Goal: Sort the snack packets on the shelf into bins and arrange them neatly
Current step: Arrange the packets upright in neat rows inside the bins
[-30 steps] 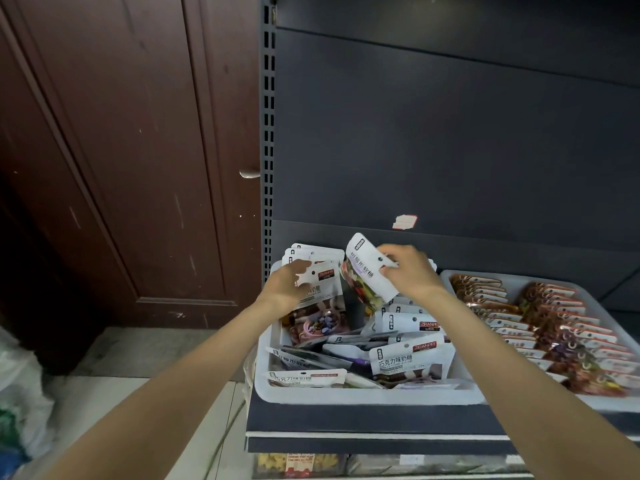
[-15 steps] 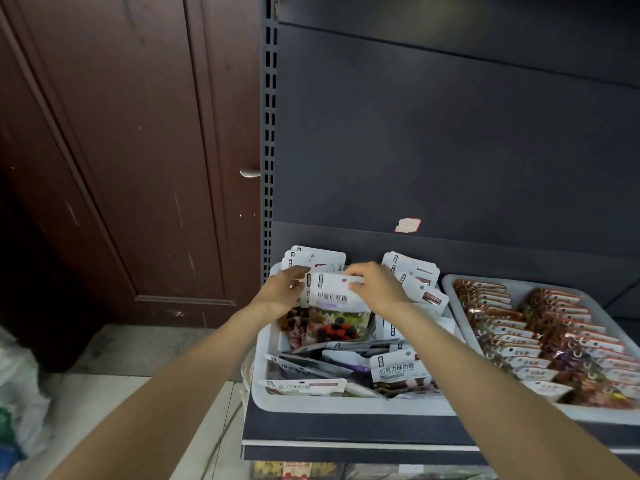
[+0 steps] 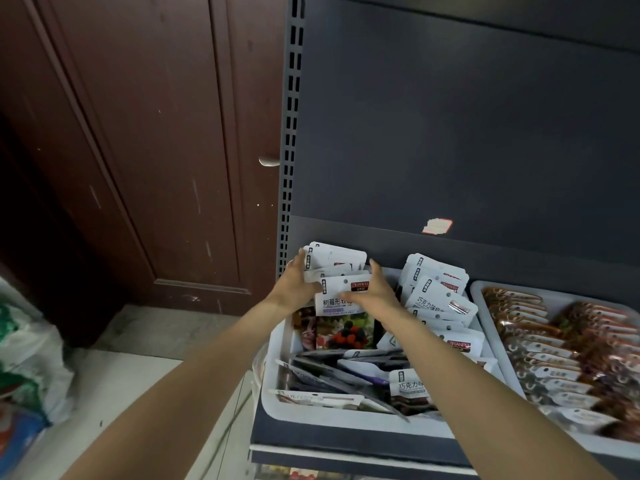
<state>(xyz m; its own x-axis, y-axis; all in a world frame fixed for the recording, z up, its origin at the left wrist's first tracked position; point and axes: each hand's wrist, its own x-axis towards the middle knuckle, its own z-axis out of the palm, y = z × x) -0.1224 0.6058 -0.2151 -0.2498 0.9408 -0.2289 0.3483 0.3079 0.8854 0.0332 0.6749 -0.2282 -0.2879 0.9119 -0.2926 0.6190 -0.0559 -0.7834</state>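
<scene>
A white bin (image 3: 332, 415) on the dark shelf holds white-topped snack packets. An upright stack of berry packets (image 3: 341, 315) stands at its back left. My left hand (image 3: 298, 284) presses the stack's left side and my right hand (image 3: 379, 294) presses its right side, fingers mostly straight. A second upright row of chocolate packets (image 3: 438, 292) leans at the back right of the bin. Loose packets (image 3: 346, 379) lie flat and jumbled in the front half, one chocolate packet (image 3: 410, 389) standing among them.
A second white bin (image 3: 483, 299) to the right holds neat rows of brown packets (image 3: 561, 344). The dark shelf back panel (image 3: 450, 133) rises behind. A brown door (image 3: 138, 150) is at left, and filled bags (image 3: 27, 372) sit on the floor below it.
My right hand carried a berry packet from the middle of the bin to the front of the left stack. Both hands now squeeze the stack from its sides. The camera moved closer.
</scene>
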